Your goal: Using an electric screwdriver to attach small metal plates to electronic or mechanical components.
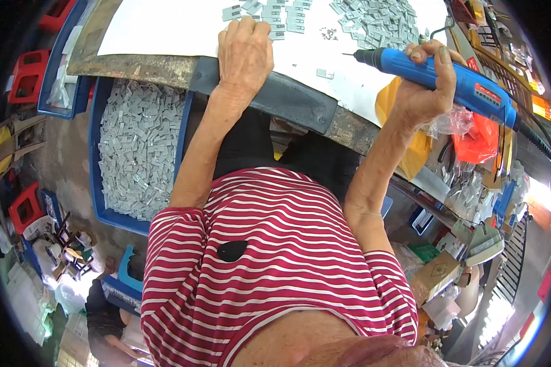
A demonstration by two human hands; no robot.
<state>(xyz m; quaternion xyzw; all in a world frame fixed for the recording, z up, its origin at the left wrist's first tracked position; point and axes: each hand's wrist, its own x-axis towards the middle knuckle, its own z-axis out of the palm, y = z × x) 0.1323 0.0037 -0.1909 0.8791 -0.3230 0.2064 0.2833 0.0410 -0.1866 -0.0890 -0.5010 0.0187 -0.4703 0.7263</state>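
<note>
At left of frame we saw blue crate (95,183) full of grey metal parts (138,150). Upper centre: our left hand (245,55) lay on white tabletop (165,27), fingers curled down over small grey pieces (275,15). Upper right: our right hand (431,82) was wrapped tight around blue electric screwdriver (465,82), its tip pointing left above tabletop.

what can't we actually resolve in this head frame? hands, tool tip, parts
- Left hand, head view: fingertips curl over the grey metal pieces; whether they pinch one is hidden by the hand itself.
- Blue electric screwdriver in the right hand: bit tip too thin to tell its type or contact with the white table top.
- Piece pile: cut off by the top edge.
- Blue crate of pieces: shapes too small.
</note>
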